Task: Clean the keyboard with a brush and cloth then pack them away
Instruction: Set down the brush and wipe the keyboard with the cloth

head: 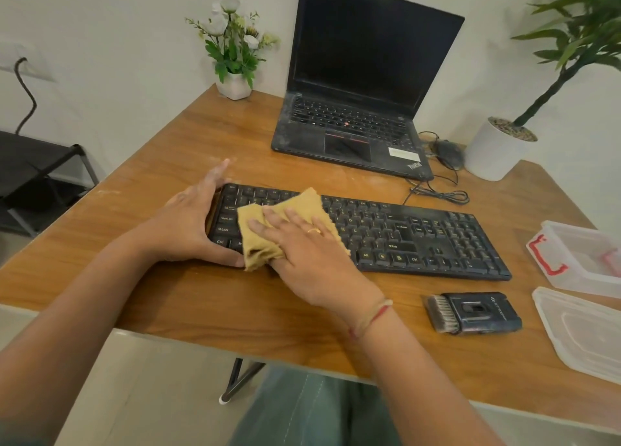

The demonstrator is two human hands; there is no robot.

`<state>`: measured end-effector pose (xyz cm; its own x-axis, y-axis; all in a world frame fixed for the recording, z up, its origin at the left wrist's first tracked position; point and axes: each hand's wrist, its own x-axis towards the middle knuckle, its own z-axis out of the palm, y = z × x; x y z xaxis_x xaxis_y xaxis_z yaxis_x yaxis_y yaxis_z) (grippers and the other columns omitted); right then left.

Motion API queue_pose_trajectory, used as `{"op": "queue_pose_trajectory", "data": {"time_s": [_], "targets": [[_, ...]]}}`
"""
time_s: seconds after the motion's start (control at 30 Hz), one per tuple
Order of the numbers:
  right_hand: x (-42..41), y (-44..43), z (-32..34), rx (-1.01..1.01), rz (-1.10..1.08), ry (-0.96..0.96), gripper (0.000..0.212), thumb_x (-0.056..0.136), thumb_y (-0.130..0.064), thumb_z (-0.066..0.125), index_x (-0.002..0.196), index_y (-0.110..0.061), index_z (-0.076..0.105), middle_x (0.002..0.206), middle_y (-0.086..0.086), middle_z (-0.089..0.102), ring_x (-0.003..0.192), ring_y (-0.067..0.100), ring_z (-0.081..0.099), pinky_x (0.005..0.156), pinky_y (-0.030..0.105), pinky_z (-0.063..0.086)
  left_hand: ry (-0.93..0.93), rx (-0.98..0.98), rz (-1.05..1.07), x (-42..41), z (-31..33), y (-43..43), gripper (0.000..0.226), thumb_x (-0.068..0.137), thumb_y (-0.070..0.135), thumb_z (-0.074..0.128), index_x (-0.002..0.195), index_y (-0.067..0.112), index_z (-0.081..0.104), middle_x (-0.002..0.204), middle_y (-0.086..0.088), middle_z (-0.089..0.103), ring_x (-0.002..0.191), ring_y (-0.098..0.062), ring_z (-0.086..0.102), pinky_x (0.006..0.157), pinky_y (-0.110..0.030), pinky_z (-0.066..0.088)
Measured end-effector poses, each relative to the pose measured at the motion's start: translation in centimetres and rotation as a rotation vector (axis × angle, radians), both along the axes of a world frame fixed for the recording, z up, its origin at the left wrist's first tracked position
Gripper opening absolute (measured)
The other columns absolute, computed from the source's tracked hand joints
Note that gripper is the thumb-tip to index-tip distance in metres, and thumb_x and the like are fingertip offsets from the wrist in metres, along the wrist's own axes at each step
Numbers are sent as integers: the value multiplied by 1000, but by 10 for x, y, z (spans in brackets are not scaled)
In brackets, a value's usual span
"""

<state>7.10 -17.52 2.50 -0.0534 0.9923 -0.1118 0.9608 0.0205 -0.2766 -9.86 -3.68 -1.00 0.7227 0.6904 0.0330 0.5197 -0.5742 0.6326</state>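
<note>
The person's left hand (188,223) grips the left end of the black keyboard (403,237), which lies across the wooden table (161,149). The right hand (302,254) presses the tan cloth (307,205) flat onto the leftmost keys with straight fingers. The brush (473,312) lies set down on the table just in front of the keyboard's right end, so brushing looks finished and wiping looks barely begun. About 2 thirds of the keys remain uncovered. Packing is not yet done: the clear container (578,279) sits open, with its lid (578,331) beside it.
</note>
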Motion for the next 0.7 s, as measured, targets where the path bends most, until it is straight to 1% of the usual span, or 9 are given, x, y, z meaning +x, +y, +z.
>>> {"op": "queue_pose_trajectory", "data": {"time_s": [0.07, 0.13, 0.2, 0.27, 0.33, 0.43, 0.53, 0.63, 0.7], "targets": [[14, -17, 1, -8, -127, -26, 55, 101, -28, 33, 147, -44, 9, 157, -16, -3, 146, 12, -6, 118, 39, -7, 1, -8, 3, -1, 0, 0, 133, 31, 79, 73, 129, 64, -16, 153, 7, 26, 138, -14, 27, 110, -37, 22], [31, -29, 2, -21, -289, -60, 57, 99, -26, 33, 147, -44, 6, 156, -16, -5, 146, 15, -5, 119, 44, -2, 5, -15, 8, 0, 0, 0, 134, 32, 77, 74, 131, 62, -14, 154, 6, 25, 138, -14, 27, 110, -38, 22], [53, -35, 4, -33, -465, -114, 58, 99, -27, 33, 149, -40, 8, 158, -12, -3, 147, 19, 0, 119, 48, 4, 7, -14, 8, 0, -1, 1, 134, 32, 78, 74, 132, 61, -13, 154, 5, 25, 139, -16, 27, 111, -39, 22], [73, -37, 6, -47, -633, -163, 57, 100, -28, 33, 151, -34, 10, 160, -7, 0, 147, 23, 4, 118, 50, 6, 0, -11, 7, -1, -1, 0, 132, 30, 81, 73, 129, 65, -13, 154, 4, 26, 139, -17, 27, 113, -40, 22], [84, -34, 3, -57, -738, -175, 58, 100, -30, 33, 152, -30, 9, 161, -2, 1, 147, 28, 5, 117, 51, 8, -11, -4, 3, 0, -1, 0, 129, 29, 86, 70, 126, 69, -13, 153, 3, 27, 139, -17, 28, 114, -42, 23], [77, -21, -5, -40, -752, -117, 59, 100, -33, 33, 152, -31, 6, 161, 0, -1, 146, 37, -1, 118, 52, 3, -5, 9, 1, 0, -1, 0, 128, 30, 85, 70, 126, 69, -13, 153, 4, 28, 138, -17, 28, 115, -43, 23], [63, -12, -6, 3, -703, -75, 56, 100, -36, 33, 152, -34, 10, 161, -3, 2, 145, 39, -2, 117, 53, 2, -12, 2, 9, -1, -1, 0, 126, 32, 80, 72, 124, 71, -13, 153, 3, 27, 139, -17, 28, 115, -44, 23], [44, -17, -4, 39, -536, -50, 54, 100, -37, 33, 150, -38, 12, 160, -7, 4, 146, 34, -3, 118, 51, 1, -23, 0, 13, -1, -1, 0, 126, 31, 81, 72, 125, 72, -11, 153, 2, 27, 138, -18, 28, 114, -44, 24], [26, -27, -3, 67, -389, -6, 54, 100, -35, 33, 149, -39, 12, 160, -8, 2, 146, 29, -6, 117, 46, -3, -27, -4, 8, -1, -1, 0, 125, 32, 79, 74, 126, 72, -9, 153, 3, 27, 138, -17, 29, 113, -42, 25]]}}
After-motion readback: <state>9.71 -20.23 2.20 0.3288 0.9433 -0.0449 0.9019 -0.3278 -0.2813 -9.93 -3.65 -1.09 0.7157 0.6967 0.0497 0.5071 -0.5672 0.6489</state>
